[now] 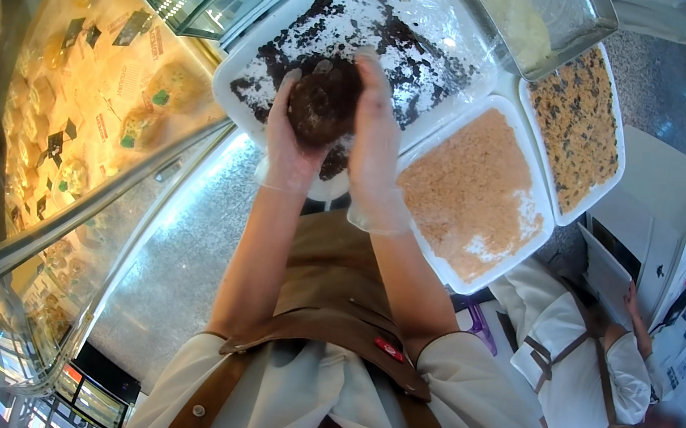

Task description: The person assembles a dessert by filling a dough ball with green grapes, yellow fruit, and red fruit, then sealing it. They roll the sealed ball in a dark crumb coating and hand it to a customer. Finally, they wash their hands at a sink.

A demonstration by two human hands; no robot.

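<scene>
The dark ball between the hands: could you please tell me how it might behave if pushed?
The dark ball may roll, since it looks rounded. Dark crumbs in the white tray beneath suggest its surface might shed bits.

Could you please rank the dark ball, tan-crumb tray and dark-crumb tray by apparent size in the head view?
1. Dark-crumb tray, largest
2. Tan-crumb tray
3. Dark ball, clearly smallest

- Our left forearm (pixel 254 258) points forward, bare.
- Our right forearm (pixel 410 289) slants inward.
- Our left grip (pixel 291 155) is cupped.
- Our right grip (pixel 375 147) faces it, wrists apart.
</scene>
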